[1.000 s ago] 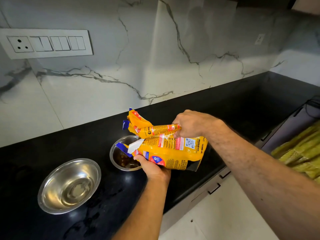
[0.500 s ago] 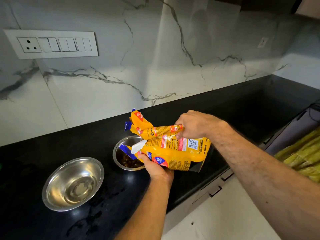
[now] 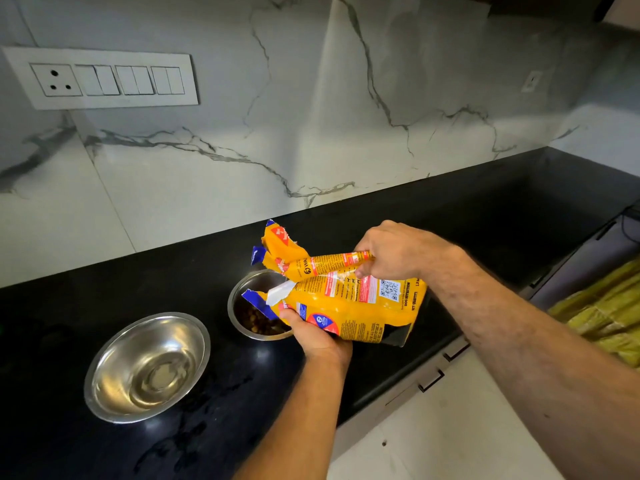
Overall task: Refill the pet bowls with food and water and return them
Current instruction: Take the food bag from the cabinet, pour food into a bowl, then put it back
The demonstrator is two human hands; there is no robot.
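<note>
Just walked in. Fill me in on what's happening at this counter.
A person is tipping a yellow pet food bag over the smaller steel bowl, which already holds some brown kibble. The left hand supports the bag from below; the right hand grips its folded top. The bigger bowl beside it holds water.

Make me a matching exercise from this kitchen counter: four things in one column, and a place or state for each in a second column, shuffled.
1. larger steel bowl
2. smaller steel bowl
3. yellow food bag
4. switch panel

A. tipped on its side, held in both hands
B. on the marble wall
C. holds brown kibble
D. holds clear water

Pairs: 1-D, 2-C, 3-A, 4-B
</note>
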